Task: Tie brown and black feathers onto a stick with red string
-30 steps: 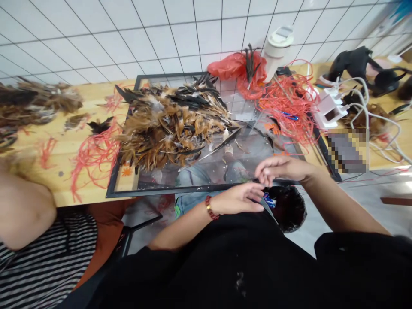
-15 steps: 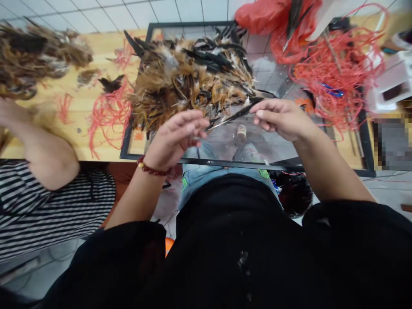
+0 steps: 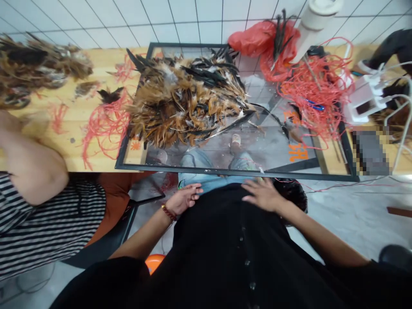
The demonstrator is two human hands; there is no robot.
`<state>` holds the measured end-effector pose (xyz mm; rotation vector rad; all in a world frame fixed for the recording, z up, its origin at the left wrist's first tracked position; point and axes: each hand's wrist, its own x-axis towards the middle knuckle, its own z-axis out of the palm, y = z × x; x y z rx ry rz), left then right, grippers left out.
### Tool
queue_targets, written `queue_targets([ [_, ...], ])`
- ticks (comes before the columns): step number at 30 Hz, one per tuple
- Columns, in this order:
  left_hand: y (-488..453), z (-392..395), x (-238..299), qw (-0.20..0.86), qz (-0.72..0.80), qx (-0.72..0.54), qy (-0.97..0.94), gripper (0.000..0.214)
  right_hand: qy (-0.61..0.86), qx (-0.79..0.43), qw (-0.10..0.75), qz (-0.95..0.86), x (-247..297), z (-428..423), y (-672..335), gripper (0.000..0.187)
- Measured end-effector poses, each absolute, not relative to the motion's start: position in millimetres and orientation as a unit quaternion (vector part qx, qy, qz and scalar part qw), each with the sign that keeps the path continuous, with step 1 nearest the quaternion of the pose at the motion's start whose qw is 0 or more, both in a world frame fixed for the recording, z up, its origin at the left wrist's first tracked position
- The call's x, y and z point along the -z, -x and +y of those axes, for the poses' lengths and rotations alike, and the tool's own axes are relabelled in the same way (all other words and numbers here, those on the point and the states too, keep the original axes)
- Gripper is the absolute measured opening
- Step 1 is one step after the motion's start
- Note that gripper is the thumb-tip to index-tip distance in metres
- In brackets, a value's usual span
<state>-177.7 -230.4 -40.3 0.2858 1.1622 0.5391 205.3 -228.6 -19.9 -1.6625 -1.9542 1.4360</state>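
Note:
My left hand [image 3: 185,199], with a beaded bracelet at its wrist, is near my lap, its fingers loosely bent and holding nothing I can see. Across from it, my right hand [image 3: 264,195] spreads its fingers against the front of my black shirt [image 3: 222,231]. Both hands are below the front edge of the black-framed glass panel [image 3: 206,171]. On that glass lies a big heap of brown and black feathers [image 3: 189,98]. A long dark feather [image 3: 230,122] rests along the heap's near right edge.
Tangled red plastic string [image 3: 317,92] and a red bag [image 3: 251,43] lie at the right, by a white charger [image 3: 365,101] with cables. Left on the wooden table are more red strands [image 3: 104,122] and a feather pile [image 3: 41,64]. A co-worker's arm [image 3: 35,159] rests at far left.
Both hands have drawn back from above the glass to my lap and shirt. The right hand has let go of the long dark feather, which now lies on the glass. My view has tilted up slightly.

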Motion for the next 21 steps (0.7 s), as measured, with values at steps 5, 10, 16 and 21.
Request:
queue_targets([
  [5, 185.2, -242.1, 28.0, 0.631, 0.656, -0.264, -0.321, 0.045, 0.708, -0.318, -0.122, -0.619, 13.4, -237.6, -247.1, 0.039],
  [10, 158.2, -262.5, 25.4, 0.553, 0.542, -0.110, -0.623, 0.042, 0.123, -0.616, 0.046, -0.777, -40.3, -248.2, -135.5, 0.048],
  [16, 175.0, -241.5, 14.2, 0.497, 0.504, -0.017, -0.706, 0.035, 0.654, -0.252, -0.193, -0.687, 20.8, -227.7, -222.9, 0.046],
  [21, 150.5, -241.3, -43.0, 0.516, 0.391, -0.165, -0.744, 0.047, 0.619, -0.318, -0.386, -0.606, 32.7, -245.1, -301.1, 0.035],
])
